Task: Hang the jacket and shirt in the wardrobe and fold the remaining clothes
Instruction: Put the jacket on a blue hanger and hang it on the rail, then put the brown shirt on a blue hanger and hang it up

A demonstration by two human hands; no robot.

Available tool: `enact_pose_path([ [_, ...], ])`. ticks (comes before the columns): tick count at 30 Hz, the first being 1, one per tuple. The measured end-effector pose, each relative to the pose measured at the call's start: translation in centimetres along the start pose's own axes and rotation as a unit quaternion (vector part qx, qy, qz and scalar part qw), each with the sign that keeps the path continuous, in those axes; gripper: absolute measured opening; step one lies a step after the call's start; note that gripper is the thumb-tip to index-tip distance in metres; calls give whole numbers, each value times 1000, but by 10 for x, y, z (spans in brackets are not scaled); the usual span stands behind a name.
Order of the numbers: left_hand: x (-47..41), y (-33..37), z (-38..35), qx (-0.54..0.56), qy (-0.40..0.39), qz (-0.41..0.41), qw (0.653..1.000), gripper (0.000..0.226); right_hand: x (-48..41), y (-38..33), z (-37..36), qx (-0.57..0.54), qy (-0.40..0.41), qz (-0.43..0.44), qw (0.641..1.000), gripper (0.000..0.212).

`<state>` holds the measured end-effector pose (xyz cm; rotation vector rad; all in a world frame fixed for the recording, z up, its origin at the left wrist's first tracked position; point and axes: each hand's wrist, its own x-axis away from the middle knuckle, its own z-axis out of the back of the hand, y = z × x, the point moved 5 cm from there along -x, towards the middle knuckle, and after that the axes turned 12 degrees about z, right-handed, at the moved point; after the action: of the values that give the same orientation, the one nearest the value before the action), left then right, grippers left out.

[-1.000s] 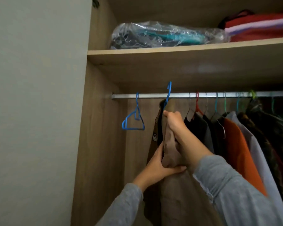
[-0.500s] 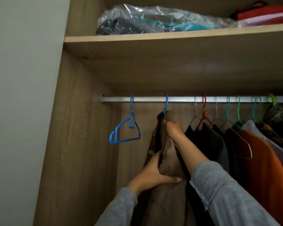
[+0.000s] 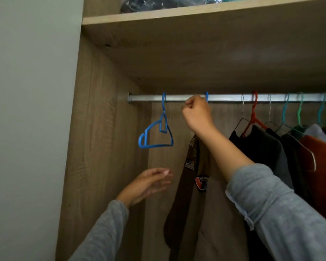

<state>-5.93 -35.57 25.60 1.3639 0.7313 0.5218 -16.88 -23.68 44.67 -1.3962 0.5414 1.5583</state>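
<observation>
Right hand [image 3: 198, 115] is up at the rail [image 3: 226, 97], fingers curled tight against a blue hook [image 3: 206, 96], but the hand hides the hanger's neck, so I cannot tell whether it actually grips it. Left hand [image 3: 149, 183] hovers low and apart, fingers loose and blurred, holding nothing. The brown jacket [image 3: 201, 213] hangs directly under the right wrist, its collar hidden behind the forearm and its hem cut off below. An empty blue hanger [image 3: 156, 134] dangles above the left hand. Right of the right arm hang dark clothes [image 3: 262, 147], partly covered by the grey sleeve [image 3: 290, 213].
</observation>
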Motion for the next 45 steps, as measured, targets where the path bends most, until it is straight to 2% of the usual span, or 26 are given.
enact_pose_path([
  [2, -5, 7, 18, 193, 15, -18, 981, 37, -10, -7, -16, -5, -66, -43, 997, 13],
  [4, -10, 17, 23, 312, 16, -28, 950, 39, -14, -9, -35, -6, -121, -85, 989, 30],
  [6, -15, 28, 21, 343, 9, -27, 939, 41, -11, -5, -56, -36, -165, -135, 976, 48],
  [8, -18, 40, 19, 350, 12, -35, 936, 40, -7, -1, -74, -85, -177, -173, 965, 57],
  [11, -20, 51, 21, 387, 29, -56, 920, 36, -4, 3, -96, -147, -175, -190, 955, 57],
  [13, -23, 55, 26, 396, 54, -64, 914, 28, -5, 4, -107, -167, -179, -191, 951, 49],
  [17, -22, 61, 33, 403, 82, -76, 909, 17, -11, 5, -120, -171, -158, -181, 955, 27],
  [20, -20, 73, 35, 392, 83, -93, 911, 29, -18, 6, -126, -210, -132, -179, 952, 33],
  [22, -17, 81, 36, 375, 96, -114, 915, 33, -21, 6, -125, -224, -117, -168, 953, 19],
  [25, -18, 84, 41, 330, 127, -116, 928, 23, -18, 1, -116, -211, -115, -144, 960, 3],
  [28, -15, 72, 44, 285, 147, -108, 941, 22, -1, -4, -107, -177, -169, -132, 961, 4],
  [31, -10, 52, 44, 248, 157, -89, 952, 29, 27, -7, -102, -144, -263, -151, 942, 6],
  [34, 3, 24, 40, 213, 175, -58, 960, 39, 58, -7, -100, -138, -318, -176, 921, 15],
  [37, 32, 2, 23, 171, 214, -32, 961, 35, 92, -7, -91, -113, -316, -191, 922, 6],
  [41, 82, -24, -6, 163, 221, -5, 962, 35, 138, -13, -73, -103, -290, -217, 926, 26],
  [45, 142, -63, -40, 180, 202, 31, 962, 33, 198, -33, -47, -99, -283, -245, 922, 31],
])
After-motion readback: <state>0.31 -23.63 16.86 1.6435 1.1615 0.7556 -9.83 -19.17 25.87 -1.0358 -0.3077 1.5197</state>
